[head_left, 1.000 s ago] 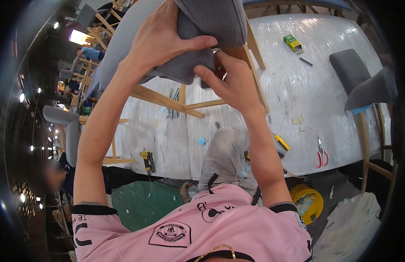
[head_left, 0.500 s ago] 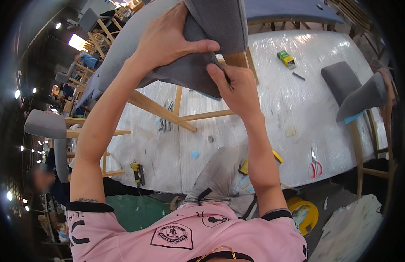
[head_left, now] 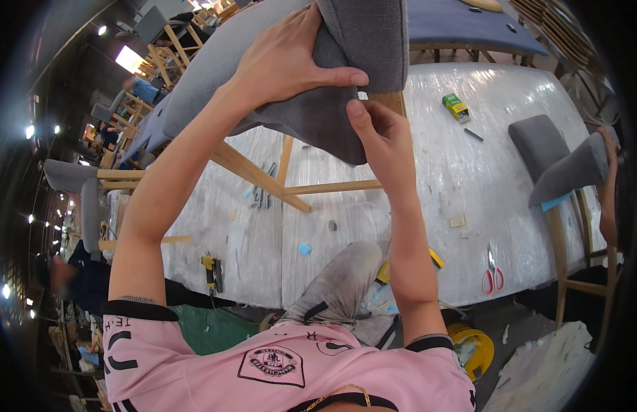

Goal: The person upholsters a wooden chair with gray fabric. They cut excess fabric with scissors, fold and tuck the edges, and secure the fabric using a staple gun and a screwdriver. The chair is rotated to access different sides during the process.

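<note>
A wooden-legged chair [head_left: 253,175] with grey upholstery [head_left: 215,75] is tilted in front of me. My left hand [head_left: 284,65] grips the upholstery from above, its fingers over the crease by the upright padded part and its thumb stretched along the loose grey fabric [head_left: 315,120]. Just below that thumb, my right hand [head_left: 387,141] pinches the fabric's edge beside a wooden leg [head_left: 394,103]. Its thumb is bent up, and its other fingers are partly hidden behind. The fabric hangs down to a corner between my hands.
Plastic film covers the worktable [head_left: 442,185]. On it lie red-handled scissors [head_left: 493,275], a green-yellow box [head_left: 456,108], a yellow nail gun [head_left: 212,271] and small scraps. Another grey chair [head_left: 538,141], touched by someone's hand, stands right. A yellow bucket [head_left: 480,353] sits below. Someone sits at left.
The chair and both hands have shifted slightly right in view. My right thumb has moved outward along the fabric's edge, and a small light gap now shows between the two thumbs.
</note>
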`<state>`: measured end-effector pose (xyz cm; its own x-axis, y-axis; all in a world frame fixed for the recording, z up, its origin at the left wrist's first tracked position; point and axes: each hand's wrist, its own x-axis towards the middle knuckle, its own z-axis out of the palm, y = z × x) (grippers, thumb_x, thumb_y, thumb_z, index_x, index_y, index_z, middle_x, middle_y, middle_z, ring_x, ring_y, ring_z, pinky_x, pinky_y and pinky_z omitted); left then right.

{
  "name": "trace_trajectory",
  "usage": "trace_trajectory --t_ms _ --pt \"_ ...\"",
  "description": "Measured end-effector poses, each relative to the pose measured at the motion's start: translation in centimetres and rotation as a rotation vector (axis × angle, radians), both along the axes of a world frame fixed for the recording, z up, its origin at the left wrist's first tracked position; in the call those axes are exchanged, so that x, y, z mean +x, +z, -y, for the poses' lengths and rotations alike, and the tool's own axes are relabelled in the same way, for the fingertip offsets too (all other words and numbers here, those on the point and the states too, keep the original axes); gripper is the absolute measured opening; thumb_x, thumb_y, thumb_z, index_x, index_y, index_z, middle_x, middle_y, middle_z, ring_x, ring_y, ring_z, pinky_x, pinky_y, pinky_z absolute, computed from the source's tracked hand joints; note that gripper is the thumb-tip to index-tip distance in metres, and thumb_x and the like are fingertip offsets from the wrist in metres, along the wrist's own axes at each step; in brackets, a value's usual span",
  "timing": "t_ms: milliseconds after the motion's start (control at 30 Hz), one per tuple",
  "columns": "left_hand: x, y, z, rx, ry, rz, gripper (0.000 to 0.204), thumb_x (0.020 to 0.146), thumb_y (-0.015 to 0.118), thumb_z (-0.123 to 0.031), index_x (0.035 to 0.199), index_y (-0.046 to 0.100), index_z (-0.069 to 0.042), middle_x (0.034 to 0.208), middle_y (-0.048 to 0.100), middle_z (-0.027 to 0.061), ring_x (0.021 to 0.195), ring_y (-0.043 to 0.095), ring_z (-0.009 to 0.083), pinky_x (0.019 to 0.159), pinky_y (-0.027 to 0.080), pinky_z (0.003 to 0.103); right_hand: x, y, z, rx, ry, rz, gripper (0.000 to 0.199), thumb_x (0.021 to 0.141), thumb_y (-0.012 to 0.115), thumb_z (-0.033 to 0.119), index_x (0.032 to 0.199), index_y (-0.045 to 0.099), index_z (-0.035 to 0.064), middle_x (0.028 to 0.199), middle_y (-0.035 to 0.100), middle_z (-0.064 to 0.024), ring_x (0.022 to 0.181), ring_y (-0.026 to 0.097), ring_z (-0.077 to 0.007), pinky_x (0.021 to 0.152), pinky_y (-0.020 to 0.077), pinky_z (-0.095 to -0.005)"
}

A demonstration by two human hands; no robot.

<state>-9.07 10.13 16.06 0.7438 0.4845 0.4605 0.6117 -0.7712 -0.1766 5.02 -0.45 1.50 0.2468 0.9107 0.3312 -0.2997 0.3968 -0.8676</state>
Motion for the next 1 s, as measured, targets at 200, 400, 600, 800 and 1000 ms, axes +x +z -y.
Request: trace_trajectory --t_ms 200,400,600,800,1000 --pt "0.1 0.0 0.0 -0.028 -0.002 0.008 0.113 0.067 0.077 -0.08 0.14 0.053 0.003 0.134 0.064 0.0258 0.124 0.062 0.0434 0.104 0.048 0.048 -4.1 -0.4 0.1 0.095 -0.247 -0.408 0.042 0.094 0.08 0.039 0.103 0.069 -0.0013 0.08 0.064 0.0001 0.066 0.054 -0.0053 0.059 0.0425 -0.0215" --pt "0.2 0.0 0.0 -0.03 0.0 0.003 0.112 0.068 0.078 -0.079 0.14 0.053 0.003 0.133 0.064 0.0254 0.123 0.062 0.0433 0.103 0.048 0.048 -3.8 -0.9 0.1 0.245 -0.51 -0.035 0.033 0.095 0.078 0.031 0.086 0.07 0.0008 0.075 0.066 -0.0039 0.061 0.061 -0.0125 0.055 0.0439 -0.0266" --pt "0.5 0.3 0.5 -0.049 -0.018 0.027 0.11 0.07 0.079 -0.075 0.143 0.051 0.002 0.134 0.064 0.0248 0.125 0.061 0.0425 0.105 0.047 0.048 -0.9 1.0 1.4 0.178 -0.466 0.563 0.049 0.099 0.071 0.038 0.067 0.064 0.0 0.06 0.059 -0.0107 0.05 0.056 -0.0254 0.049 0.0393 -0.0367" --pt "-0.3 0.0 -0.1 0.005 -0.028 -0.031 0.127 0.056 0.085 -0.079 0.147 0.047 0.002 0.141 0.058 0.0275 0.133 0.056 0.0431 0.111 0.043 0.048 1.0 -0.4 0.3 0.258 -0.253 0.504 0.051 0.1 0.069 0.034 0.066 0.058 -0.0016 0.056 0.05 -0.0117 0.048 0.044 -0.0248 0.049 0.0329 -0.0402" --pt "-0.4 0.7 0.2 -0.077 -0.025 -0.106 0.138 0.046 0.088 -0.079 0.148 0.045 0.004 0.142 0.055 0.0309 0.136 0.053 0.0447 0.113 0.042 0.048 0.8 -1.7 0.0 0.23 -0.204 0.384 0.045 0.096 0.073 0.031 0.068 0.059 -0.0009 0.062 0.053 -0.0093 0.057 0.045 -0.0232 0.056 0.0354 -0.0404"
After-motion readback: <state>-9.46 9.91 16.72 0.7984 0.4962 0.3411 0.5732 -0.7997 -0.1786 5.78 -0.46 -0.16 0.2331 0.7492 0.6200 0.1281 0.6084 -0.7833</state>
